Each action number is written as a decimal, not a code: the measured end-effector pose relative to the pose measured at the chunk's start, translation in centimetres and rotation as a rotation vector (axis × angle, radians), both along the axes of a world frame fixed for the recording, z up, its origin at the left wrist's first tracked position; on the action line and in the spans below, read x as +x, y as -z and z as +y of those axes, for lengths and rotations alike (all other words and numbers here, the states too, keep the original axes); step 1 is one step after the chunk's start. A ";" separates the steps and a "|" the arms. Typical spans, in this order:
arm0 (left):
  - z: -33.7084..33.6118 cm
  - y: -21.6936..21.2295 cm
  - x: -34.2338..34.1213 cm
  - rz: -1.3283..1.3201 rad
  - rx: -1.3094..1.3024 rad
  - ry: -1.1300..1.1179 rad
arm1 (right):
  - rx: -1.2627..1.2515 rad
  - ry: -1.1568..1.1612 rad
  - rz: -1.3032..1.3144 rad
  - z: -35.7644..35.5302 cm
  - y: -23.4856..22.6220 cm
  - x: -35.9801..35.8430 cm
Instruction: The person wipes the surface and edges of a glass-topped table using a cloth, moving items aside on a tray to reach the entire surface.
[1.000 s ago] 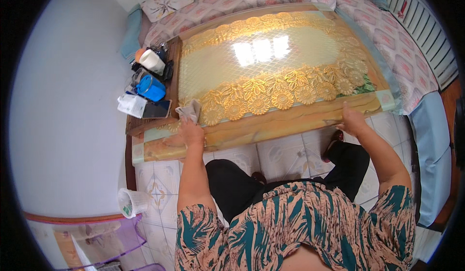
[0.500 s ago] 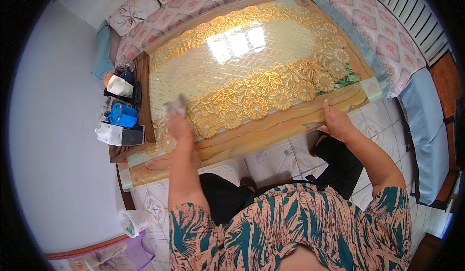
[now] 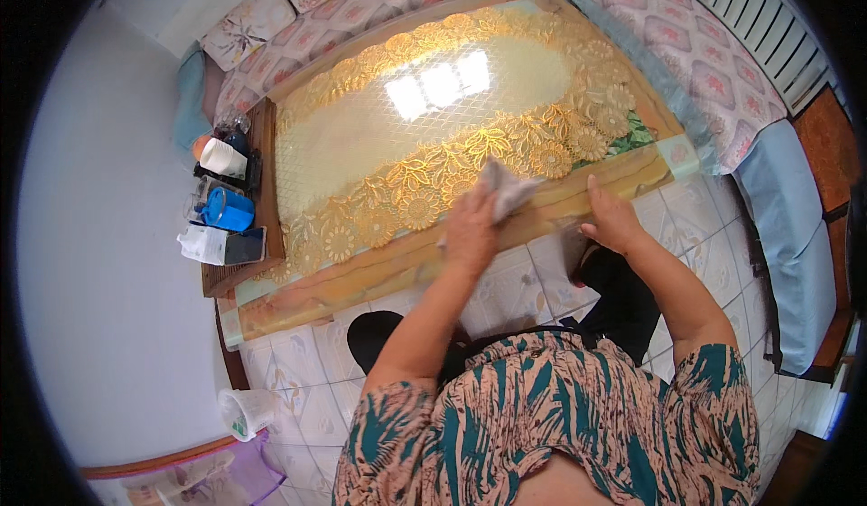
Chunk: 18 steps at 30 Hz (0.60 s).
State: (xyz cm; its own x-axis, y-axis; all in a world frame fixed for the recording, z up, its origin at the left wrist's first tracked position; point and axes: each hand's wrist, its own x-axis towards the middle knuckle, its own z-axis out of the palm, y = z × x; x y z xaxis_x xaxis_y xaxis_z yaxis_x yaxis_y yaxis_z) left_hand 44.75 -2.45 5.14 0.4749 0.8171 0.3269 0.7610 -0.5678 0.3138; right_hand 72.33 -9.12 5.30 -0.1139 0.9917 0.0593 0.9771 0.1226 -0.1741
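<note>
On the near edge of the table, my left hand is pressed down with a pale crumpled cloth bunched under it, fingers curled over the rag and gripping it against the shiny gold-flowered cover. The cloth sticks out past my fingertips, lying right where the lace border meets the plain strip along the table's front edge. My left forearm runs straight up from the lower middle of the view, elbow bent only a little, wrist roughly in line with the arm.

My right hand sits just beside it to the right, flat and spread, palm down on that same front strip, holding nothing, only bracing. That arm comes in at a slant from the lower right, elbow out wide, patterned short sleeve at the shoulder.

Off to the far left, on a small wooden stand, I see a blue jug, a white cup and a dark flat device, well apart from both hands. Patterned cushions wrap around the table's far side, and pale floor tiles lie below me.
</note>
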 end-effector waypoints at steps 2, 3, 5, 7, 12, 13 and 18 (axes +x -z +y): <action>0.4 1.0 -5.7 -0.092 0.056 -0.075 | 0.030 0.009 0.034 -0.5 -0.3 -0.4; 0.2 1.3 -8.5 -0.114 0.099 -0.139 | 0.060 0.028 0.047 -1.0 -0.7 -0.5; -1.0 1.3 -15.5 -0.048 -0.048 -0.389 | 0.121 0.065 0.081 -2.4 -1.3 -1.0; -2.5 3.3 -24.4 0.000 0.003 -0.590 | 0.128 0.038 0.376 -3.5 1.5 -2.0; -4.2 2.4 -29.1 0.293 -0.045 -0.907 | -0.152 0.170 0.853 -7.5 1.9 -6.0; -4.2 2.2 -28.5 0.291 -0.082 -0.963 | -0.135 0.101 0.841 -7.7 2.1 -6.5; -2.8 1.5 -16.3 0.243 -0.210 -0.696 | -0.080 -0.128 0.779 -6.7 1.3 -8.6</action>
